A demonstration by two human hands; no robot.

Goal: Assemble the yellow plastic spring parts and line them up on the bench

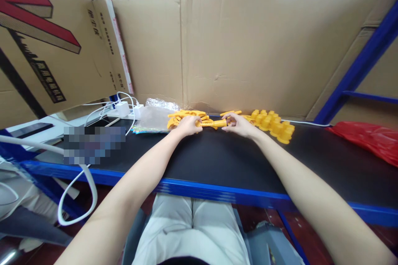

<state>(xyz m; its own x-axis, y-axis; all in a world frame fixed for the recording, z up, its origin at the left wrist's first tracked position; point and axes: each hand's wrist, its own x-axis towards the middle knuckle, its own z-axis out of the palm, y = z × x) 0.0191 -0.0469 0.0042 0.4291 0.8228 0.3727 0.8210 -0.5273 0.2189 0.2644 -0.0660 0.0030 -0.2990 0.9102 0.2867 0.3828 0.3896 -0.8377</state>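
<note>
A yellow plastic rod with a ridged shaft and a wider end [220, 123] lies level between my two hands, just above the black tabletop. My left hand [190, 126] is closed around its left end. At the wider end, the fingers of my right hand [240, 126] are curled in a grip; a small bit of yellow shows between them, mostly hidden. Behind my left hand lies a pile of curved yellow plastic pieces [186, 113]. To the right of my right hand, several yellow cup-shaped pieces [270, 123] stand in rows close together.
Clear plastic bags [155, 116] lie left of the pile. Further left are white chargers [122, 109] with cables and a blurred-out object [95, 145]. A red plastic bag [370, 138] lies at the right. Cardboard [242, 49] walls the back; a blue beam [217, 190] edges the front.
</note>
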